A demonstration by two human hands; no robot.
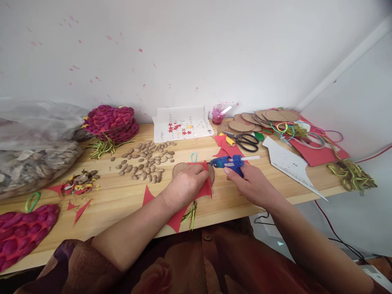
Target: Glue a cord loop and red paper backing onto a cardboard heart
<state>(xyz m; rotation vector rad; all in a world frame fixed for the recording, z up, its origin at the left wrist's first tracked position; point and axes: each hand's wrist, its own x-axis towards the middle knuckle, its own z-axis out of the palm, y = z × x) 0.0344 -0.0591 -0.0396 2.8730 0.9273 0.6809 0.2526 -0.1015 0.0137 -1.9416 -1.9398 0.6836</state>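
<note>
My right hand (pixel 249 183) is wrapped round a blue hot glue gun (pixel 230 162) with a white glue stick in its back end. Its nozzle points left, close to red paper (pixel 207 188) that the fingers of my left hand (pixel 190 181) pinch. Beneath that paper lies a cardboard heart (pixel 180 168), partly covered by my left hand. A light-blue loop (pixel 194 157) sticks out above the heart, and a green yarn tassel (pixel 192 216) hangs below it. Another red paper piece (pixel 176 218) with pointed corners is under my left wrist.
Shells or nuts (pixel 150 161) lie scattered left of centre. Black-handled scissors (pixel 246 141), cardboard pieces (pixel 241 124) and a cup of purple paint (pixel 217 117) stand behind. Purple-covered hearts (pixel 112 122) and a plastic bag (pixel 36 163) are at left; green yarn (pixel 352 174) is at right.
</note>
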